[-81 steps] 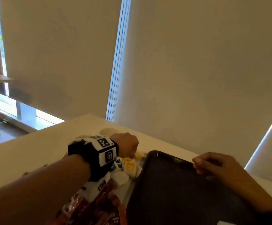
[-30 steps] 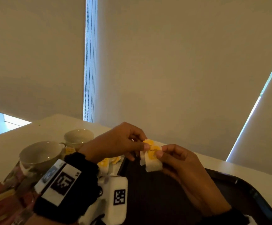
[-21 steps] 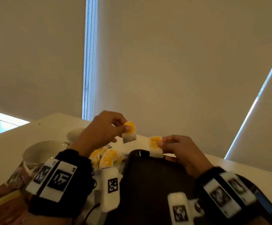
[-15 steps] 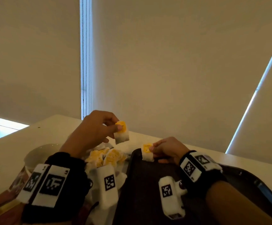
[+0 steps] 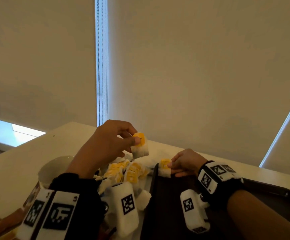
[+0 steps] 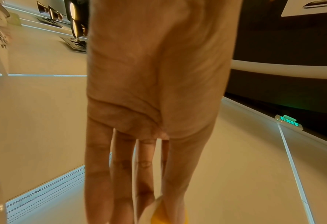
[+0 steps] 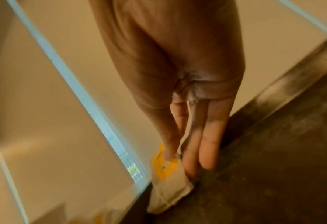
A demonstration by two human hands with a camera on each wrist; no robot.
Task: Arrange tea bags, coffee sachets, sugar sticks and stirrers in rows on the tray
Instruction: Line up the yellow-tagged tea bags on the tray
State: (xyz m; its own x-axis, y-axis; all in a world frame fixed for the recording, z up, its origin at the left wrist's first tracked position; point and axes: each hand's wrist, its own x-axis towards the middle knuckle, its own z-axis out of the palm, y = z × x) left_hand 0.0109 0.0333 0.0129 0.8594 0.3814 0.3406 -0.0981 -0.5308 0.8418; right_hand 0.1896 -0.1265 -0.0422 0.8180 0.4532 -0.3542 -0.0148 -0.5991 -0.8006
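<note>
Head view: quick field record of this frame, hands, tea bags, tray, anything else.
left hand: pinches a tea bag by its yellow tag, raised above the pile
right hand: pinches a second tea bag at the tray's far left corner
tray: dark; no other items visible on it
pile: loose yellow-tagged tea bags on the table, left of the tray
cup: white, left of pile

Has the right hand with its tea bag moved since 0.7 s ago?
Yes. The right hand has come down with its tea bag to the far left corner of the tray; earlier it was above the tray's far rim.
</note>
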